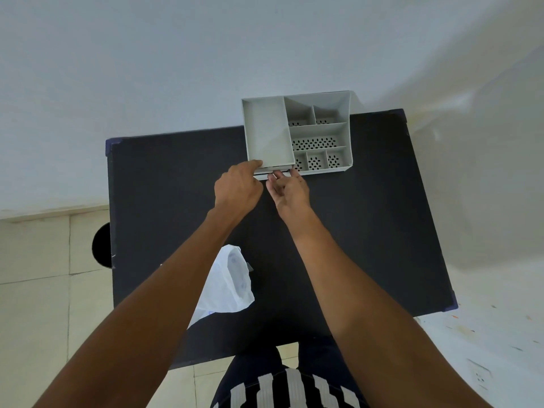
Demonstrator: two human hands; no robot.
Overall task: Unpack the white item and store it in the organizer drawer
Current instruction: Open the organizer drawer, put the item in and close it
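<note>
A light grey organizer (266, 134) with several perforated compartments stands at the far edge of the black table (368, 219). Under its left section a shallow drawer (275, 173) sticks out a little, showing as a thin white strip. My left hand (238, 188) grips the organizer's front left corner, fingertips on the rim. My right hand (290, 191) has its fingertips on the drawer's front edge. An empty-looking white plastic bag (228, 285) lies on the table near me, partly under my left forearm. The white item itself is hidden.
The table's far edge meets a pale wall (206, 69). Tiled floor (44, 290) shows on the left, with a dark round object (101, 245) beside the table's left edge. Bare black tabletop lies right of my right arm.
</note>
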